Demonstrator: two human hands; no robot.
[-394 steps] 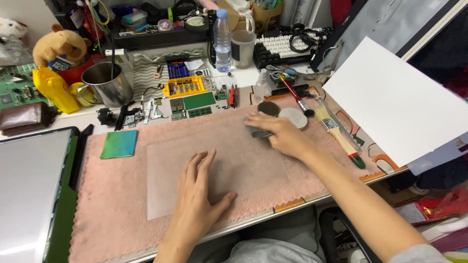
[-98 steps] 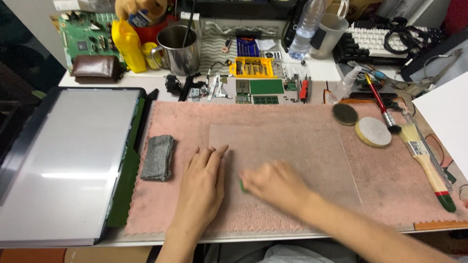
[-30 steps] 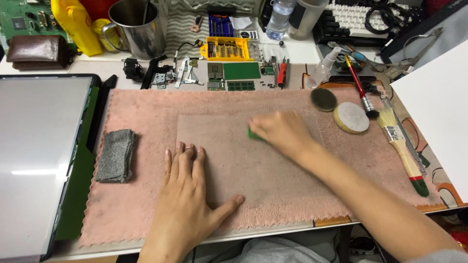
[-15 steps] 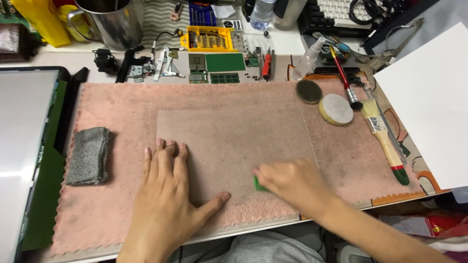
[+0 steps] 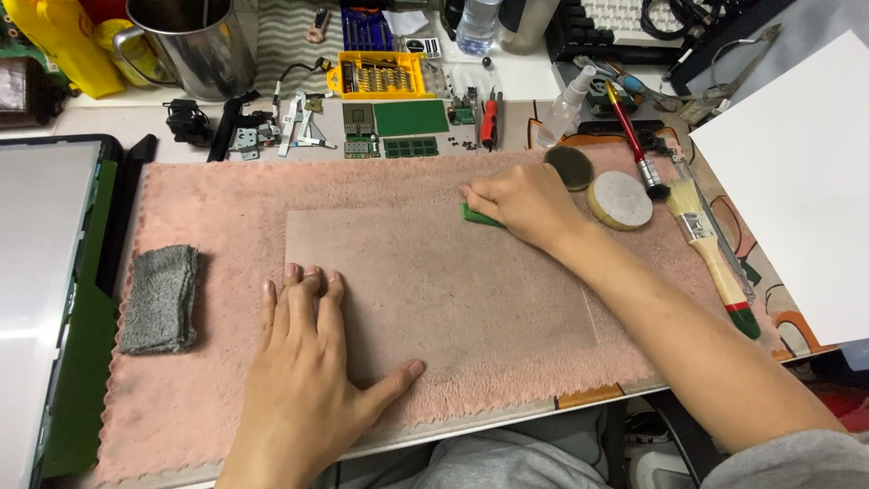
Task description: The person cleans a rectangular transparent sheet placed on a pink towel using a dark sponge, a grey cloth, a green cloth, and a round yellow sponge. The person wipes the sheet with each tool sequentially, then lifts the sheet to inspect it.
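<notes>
Left hand (image 5: 312, 362) flat, fingers spread, pressing the clear sheet (image 5: 434, 290); right hand (image 5: 520, 204) closed on a green pad (image 5: 475, 215) at its far edge.

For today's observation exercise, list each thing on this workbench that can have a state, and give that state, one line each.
Left hand: flat, fingers spread, pressing the clear sheet.
Right hand: closed on the green pad.
Green pad: pinched, on the sheet's far edge.
Clear sheet: lying flat on the pink towel.
Pink towel: spread out.
Grey cloth: folded, set aside.
Paintbrush: lying unused.
Round tin: lid off, dark lid beside it.
Spray bottle: lying tilted.
</notes>
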